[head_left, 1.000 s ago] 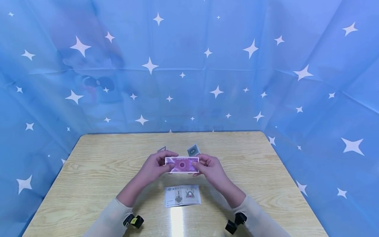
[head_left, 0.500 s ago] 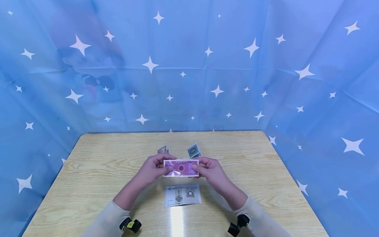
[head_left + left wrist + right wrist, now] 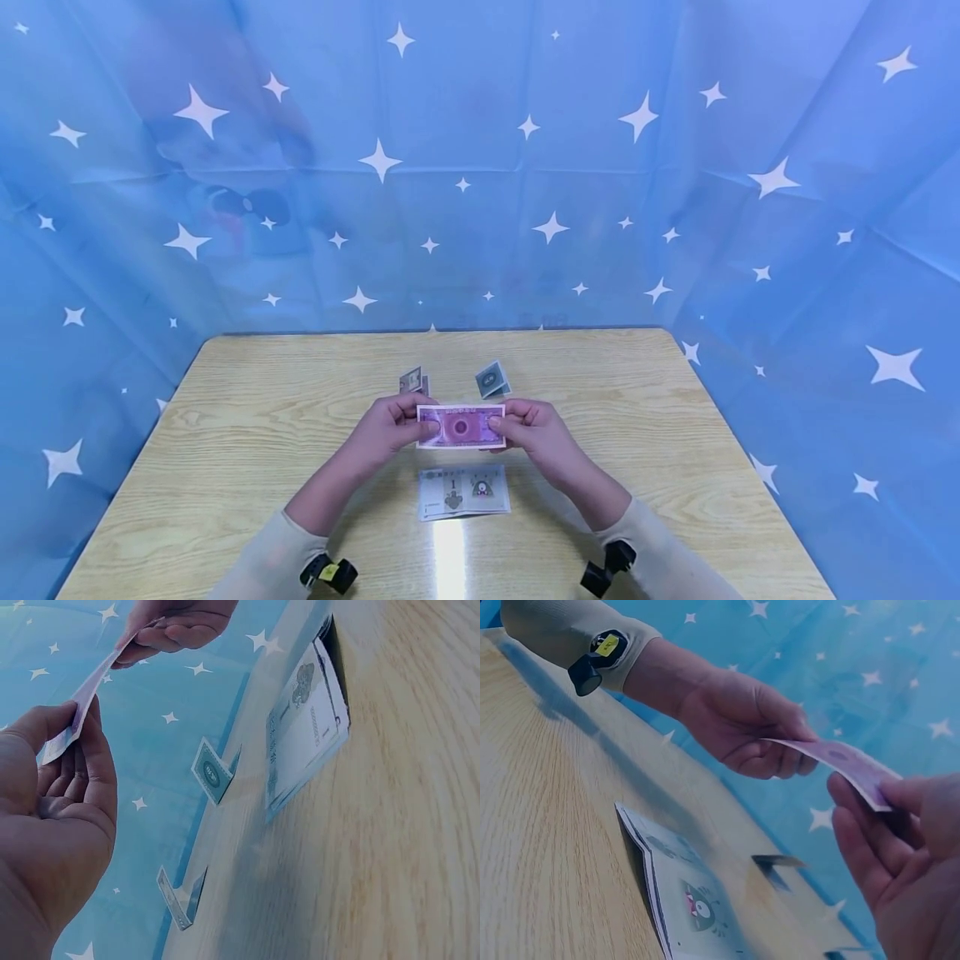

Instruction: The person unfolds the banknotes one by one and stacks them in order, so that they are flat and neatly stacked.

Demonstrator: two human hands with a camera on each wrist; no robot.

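A pink-purple banknote (image 3: 461, 427) with a white border is stretched flat between both hands, raised over the table. My left hand (image 3: 392, 427) pinches its left end, thumb on the near face and fingers behind. At the other end, my right hand (image 3: 534, 433) pinches it the same way. Both wrist views show the banknote (image 3: 840, 759) held up off the tabletop, bowing slightly in the right wrist view. Below it on the table lies a small stack of pale notes (image 3: 463, 492), its top one printed with a 1 and a cartoon figure; the stack is creased across the middle.
Beyond the hands, a folded greenish note (image 3: 491, 380) stands bent on the wood-grain table (image 3: 645, 400). Left of it stands another folded note (image 3: 412, 381), greyish-pink. A blue curtain with white stars (image 3: 480, 167) hangs along the table's back and sides.
Both hands have come slightly nearer with the banknote, still pinching its ends. More of the two folded notes behind now shows.
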